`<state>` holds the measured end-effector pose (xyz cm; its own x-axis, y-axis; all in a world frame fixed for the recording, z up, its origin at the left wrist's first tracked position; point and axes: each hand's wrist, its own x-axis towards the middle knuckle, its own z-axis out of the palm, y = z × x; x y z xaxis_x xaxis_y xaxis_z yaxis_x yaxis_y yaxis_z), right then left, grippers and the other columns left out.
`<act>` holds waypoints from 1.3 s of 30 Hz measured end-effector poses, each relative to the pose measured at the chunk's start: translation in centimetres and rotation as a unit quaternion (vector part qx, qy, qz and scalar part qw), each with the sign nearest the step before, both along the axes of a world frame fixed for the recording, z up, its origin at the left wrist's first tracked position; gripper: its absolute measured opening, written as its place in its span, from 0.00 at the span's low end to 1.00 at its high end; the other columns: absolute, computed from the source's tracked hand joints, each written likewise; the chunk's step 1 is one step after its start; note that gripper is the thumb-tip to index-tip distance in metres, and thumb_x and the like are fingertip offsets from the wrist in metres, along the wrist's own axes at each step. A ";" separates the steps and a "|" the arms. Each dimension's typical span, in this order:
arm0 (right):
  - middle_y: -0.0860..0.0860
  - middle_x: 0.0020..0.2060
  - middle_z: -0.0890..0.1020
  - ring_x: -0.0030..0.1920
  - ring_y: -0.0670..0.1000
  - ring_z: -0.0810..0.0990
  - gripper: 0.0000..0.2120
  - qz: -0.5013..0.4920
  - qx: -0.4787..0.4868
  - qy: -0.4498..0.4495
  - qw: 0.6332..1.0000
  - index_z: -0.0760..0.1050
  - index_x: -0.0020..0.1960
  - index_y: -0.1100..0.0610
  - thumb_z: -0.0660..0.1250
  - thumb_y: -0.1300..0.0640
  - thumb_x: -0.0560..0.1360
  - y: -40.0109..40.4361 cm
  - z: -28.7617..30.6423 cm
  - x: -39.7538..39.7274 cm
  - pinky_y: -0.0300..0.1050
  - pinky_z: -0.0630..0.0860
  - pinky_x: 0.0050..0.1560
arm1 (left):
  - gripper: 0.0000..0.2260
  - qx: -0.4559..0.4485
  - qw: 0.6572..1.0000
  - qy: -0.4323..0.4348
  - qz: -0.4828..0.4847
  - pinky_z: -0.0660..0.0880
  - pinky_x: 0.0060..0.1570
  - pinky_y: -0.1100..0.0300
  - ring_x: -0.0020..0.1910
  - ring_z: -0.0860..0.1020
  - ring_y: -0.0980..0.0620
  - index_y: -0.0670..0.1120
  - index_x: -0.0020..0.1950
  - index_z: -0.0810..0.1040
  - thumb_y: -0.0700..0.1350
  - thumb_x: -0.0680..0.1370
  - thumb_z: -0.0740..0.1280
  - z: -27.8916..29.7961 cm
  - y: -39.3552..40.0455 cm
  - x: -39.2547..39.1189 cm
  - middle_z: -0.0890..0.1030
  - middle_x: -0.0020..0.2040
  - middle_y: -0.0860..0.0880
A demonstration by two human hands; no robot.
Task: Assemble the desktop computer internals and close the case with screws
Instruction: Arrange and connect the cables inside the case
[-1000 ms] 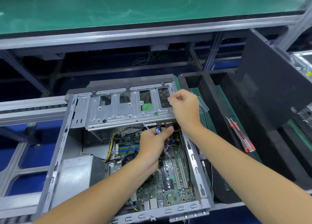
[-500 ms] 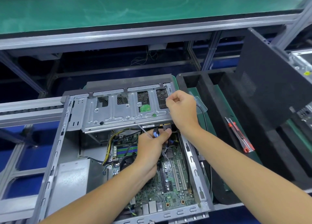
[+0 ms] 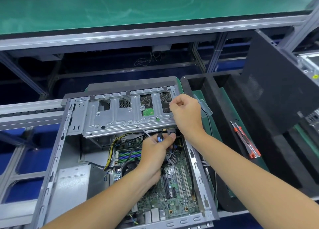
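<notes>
Conveyor bench (image 3: pixel 31 111): one case (image 3: pixel 57 159), two hands inside.

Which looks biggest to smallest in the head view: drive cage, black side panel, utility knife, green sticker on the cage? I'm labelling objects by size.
1. black side panel, though it is cut off at the frame edge
2. drive cage
3. utility knife
4. green sticker
The panel and cage are fairly close in size.

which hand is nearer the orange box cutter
Right. The right hand grips the drive cage's right edge; the left hand sits farther left inside the case, away from the orange box cutter.
</notes>
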<state>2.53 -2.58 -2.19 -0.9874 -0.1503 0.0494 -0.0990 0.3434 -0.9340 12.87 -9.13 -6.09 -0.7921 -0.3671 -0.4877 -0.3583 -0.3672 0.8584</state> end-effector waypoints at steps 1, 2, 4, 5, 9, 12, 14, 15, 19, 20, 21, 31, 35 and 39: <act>0.50 0.33 0.78 0.35 0.45 0.74 0.06 0.000 -0.001 -0.002 1.000 0.78 0.40 0.60 0.65 0.66 0.74 0.0 0.0 0.0 0.34 0.72 0.36 | 0.11 -0.001 1.000 -0.003 0.001 0.65 0.43 0.60 0.33 0.76 0.59 0.49 0.32 0.76 0.45 0.73 0.74 0.0 0.0 0.0 0.75 0.29 0.50; 0.50 0.33 0.78 0.35 0.45 0.74 0.06 0.000 -0.001 -0.003 1.000 0.79 0.40 0.61 0.65 0.66 0.74 0.0 0.0 0.0 0.34 0.72 0.36 | 0.10 0.000 1.000 -0.006 0.002 0.65 0.42 0.60 0.32 0.76 0.60 0.48 0.34 0.77 0.45 0.73 0.74 0.0 0.0 0.1 0.75 0.29 0.50; 0.51 0.33 0.79 0.36 0.46 0.74 0.06 0.000 0.001 0.000 1.000 0.79 0.40 0.62 0.65 0.66 0.74 0.0 -0.1 0.0 0.35 0.72 0.37 | 0.08 0.002 1.000 -0.013 0.005 0.66 0.43 0.58 0.29 0.75 0.59 0.46 0.37 0.78 0.45 0.73 0.74 0.0 -0.1 0.1 0.75 0.28 0.51; 0.52 0.33 0.79 0.36 0.46 0.75 0.06 0.000 0.003 0.001 1.000 0.79 0.40 0.62 0.65 0.66 0.74 0.0 -0.1 0.0 0.35 0.72 0.37 | 0.07 0.001 1.000 -0.012 0.005 0.66 0.43 0.57 0.29 0.75 0.59 0.46 0.38 0.78 0.45 0.73 0.74 0.0 -0.1 0.1 0.75 0.28 0.51; 0.50 0.32 0.79 0.35 0.44 0.74 0.06 0.001 0.003 0.005 1.000 0.79 0.40 0.61 0.65 0.66 0.74 0.0 -0.1 -0.1 0.33 0.71 0.36 | 0.11 -0.014 1.000 0.003 -0.015 0.65 0.43 0.57 0.32 0.74 0.57 0.46 0.34 0.75 0.45 0.73 0.74 0.2 -0.1 -0.1 0.74 0.29 0.49; 0.50 0.32 0.79 0.35 0.44 0.75 0.06 0.003 0.008 0.006 1.000 0.79 0.41 0.61 0.65 0.66 0.75 0.0 -0.2 -0.1 0.35 0.73 0.37 | 0.12 -0.013 1.000 0.003 -0.012 0.65 0.44 0.59 0.33 0.74 0.57 0.47 0.33 0.74 0.45 0.74 0.73 0.2 0.1 -0.1 0.74 0.29 0.49; 0.51 0.33 0.80 0.35 0.45 0.75 0.06 0.004 0.007 0.005 1.000 0.79 0.41 0.62 0.65 0.66 0.75 0.0 -0.2 -0.1 0.37 0.73 0.38 | 0.12 -0.006 1.000 -0.003 -0.007 0.65 0.44 0.59 0.32 0.75 0.59 0.46 0.33 0.75 0.45 0.74 0.73 0.2 0.1 -0.1 0.74 0.28 0.49; 0.51 0.33 0.80 0.35 0.45 0.75 0.06 0.003 0.006 0.005 1.000 0.79 0.41 0.62 0.65 0.66 0.74 0.0 -0.2 -0.1 0.36 0.73 0.37 | 0.11 -0.001 1.000 -0.006 -0.004 0.64 0.44 0.59 0.31 0.75 0.60 0.46 0.34 0.76 0.45 0.74 0.73 0.2 0.2 -0.1 0.74 0.28 0.49; 0.49 0.32 0.78 0.34 0.43 0.74 0.06 0.004 0.008 0.007 1.000 0.79 0.40 0.61 0.66 0.66 0.74 -0.1 -0.2 -0.1 0.33 0.71 0.35 | 0.10 0.002 1.000 -0.007 0.001 0.64 0.44 0.58 0.28 0.73 0.60 0.47 0.34 0.77 0.45 0.74 0.73 0.3 0.2 -0.1 0.74 0.27 0.50; 0.49 0.31 0.78 0.34 0.43 0.74 0.06 0.004 0.009 0.008 1.000 0.79 0.40 0.62 0.65 0.66 0.74 -0.1 -0.2 -0.1 0.33 0.71 0.35 | 0.10 0.002 1.000 -0.007 0.002 0.64 0.43 0.57 0.26 0.72 0.60 0.47 0.34 0.78 0.46 0.74 0.73 0.3 0.1 -0.1 0.74 0.27 0.50; 0.49 0.32 0.78 0.34 0.43 0.74 0.06 0.004 0.009 0.008 1.000 0.79 0.40 0.62 0.65 0.66 0.74 -0.1 -0.3 -0.1 0.33 0.71 0.35 | 0.09 0.003 1.000 -0.007 0.003 0.64 0.41 0.57 0.25 0.71 0.60 0.47 0.35 0.79 0.46 0.74 0.73 0.4 0.0 -0.1 0.74 0.27 0.50; 0.46 0.31 0.77 0.32 0.40 0.73 0.07 0.007 0.011 0.004 1.000 0.78 0.39 0.58 0.66 0.65 0.74 -0.1 -0.3 -0.1 0.30 0.71 0.34 | 0.07 0.028 0.999 -0.037 0.026 0.62 0.22 0.66 0.21 0.65 0.55 0.46 0.37 0.84 0.46 0.75 0.73 0.5 -0.3 -0.6 0.72 0.24 0.49; 0.46 0.31 0.77 0.32 0.39 0.73 0.08 0.006 0.009 0.004 1.000 0.78 0.38 0.57 0.66 0.65 0.74 -0.1 -0.3 0.1 0.30 0.70 0.34 | 0.09 0.025 0.999 -0.029 0.022 0.61 0.24 0.64 0.22 0.65 0.56 0.48 0.35 0.83 0.47 0.75 0.72 0.7 -0.1 -0.5 0.73 0.26 0.49; 0.47 0.31 0.78 0.32 0.41 0.73 0.08 0.000 0.003 -0.001 1.000 0.78 0.38 0.57 0.66 0.65 0.74 -0.1 -0.3 0.0 0.30 0.70 0.34 | 0.17 -0.001 1.000 -0.020 0.014 0.64 0.36 0.59 0.24 0.70 0.59 0.49 0.27 0.78 0.47 0.77 0.70 0.7 -0.4 -0.6 0.77 0.28 0.50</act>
